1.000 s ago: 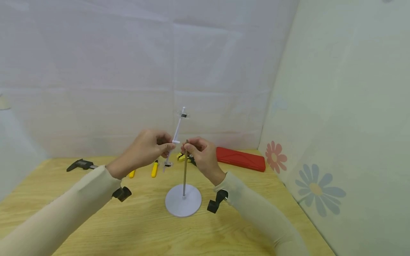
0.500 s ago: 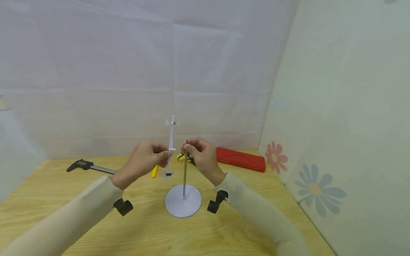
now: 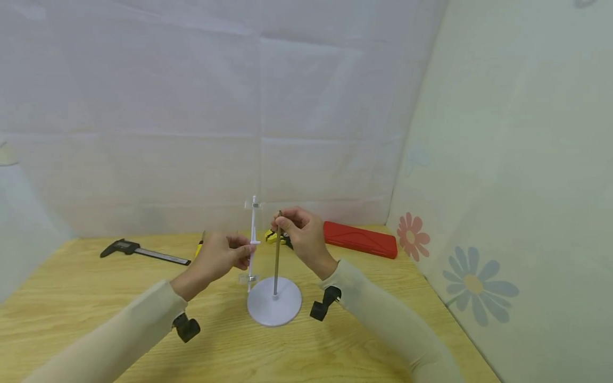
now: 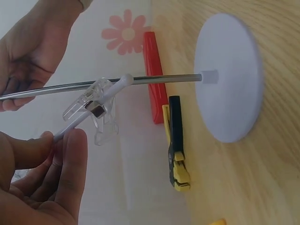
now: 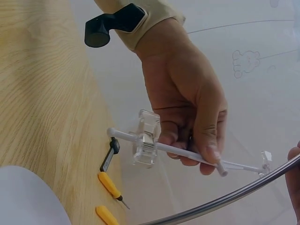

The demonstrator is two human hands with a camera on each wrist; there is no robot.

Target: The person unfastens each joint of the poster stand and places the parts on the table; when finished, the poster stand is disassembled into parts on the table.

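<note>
White rod [image 3: 252,240] with clear clips [image 4: 97,108] stands nearly upright in our left hand [image 3: 221,258], pinched between thumb and fingertips [image 5: 206,151] just left of the stand. Its lower clip hangs close above the edge of the round white base [image 3: 274,303]. Our right hand [image 3: 299,234] pinches the top of the metal post [image 3: 276,260] that rises from that base on the wooden table [image 3: 335,340]. Behind lie a red case [image 3: 360,238], a digital caliper [image 3: 139,250], yellow-handled tools [image 5: 110,185] and a yellow-black clamp [image 4: 176,143]. We can read no writing on any of them; a small bear outline is drawn on the backdrop [image 5: 245,62].
</note>
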